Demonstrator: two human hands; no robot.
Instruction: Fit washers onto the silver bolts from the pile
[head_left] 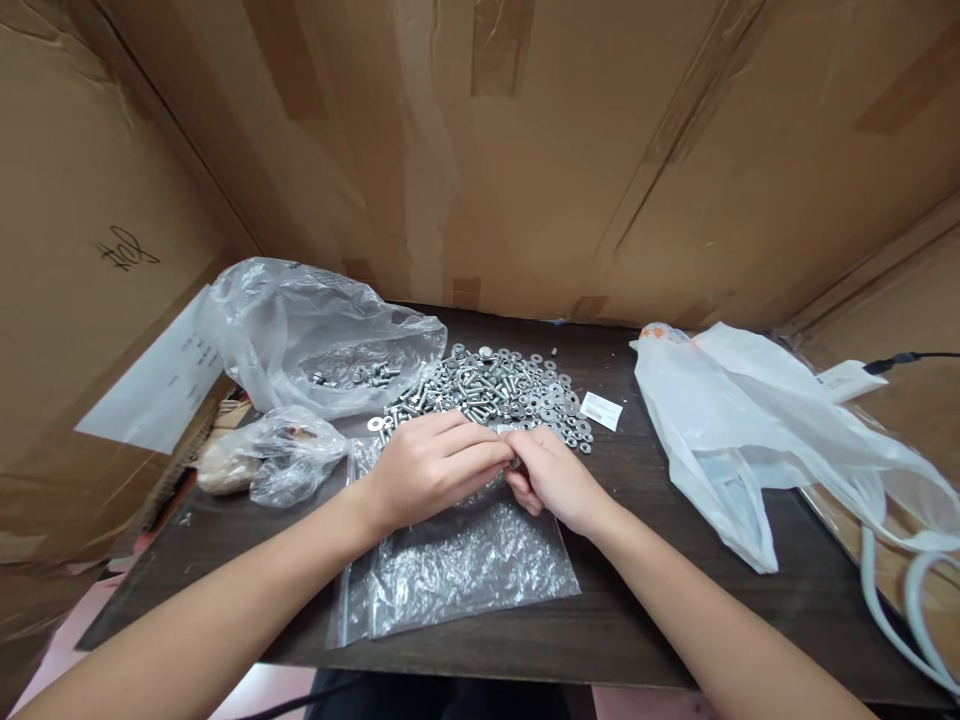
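My left hand (442, 465) and my right hand (551, 475) meet at the fingertips over the front of a pile of bolts, nuts and washers (487, 390). A small metal piece shows between the pinched fingers; most of it is hidden, and its kind is too small to tell. Both hands have their fingers closed around it. Beneath them, clear zip bags (480, 570) lie flat on the dark table (622, 610). A small white label (601, 411) rests right of the pile.
A large clear bag (322, 340) with some bolts stands at the back left, beside a smaller wrapped bundle (274, 455). White plastic bags (750, 420) and a cable (892, 610) lie on the right. Cardboard walls (465, 180) enclose the back and sides.
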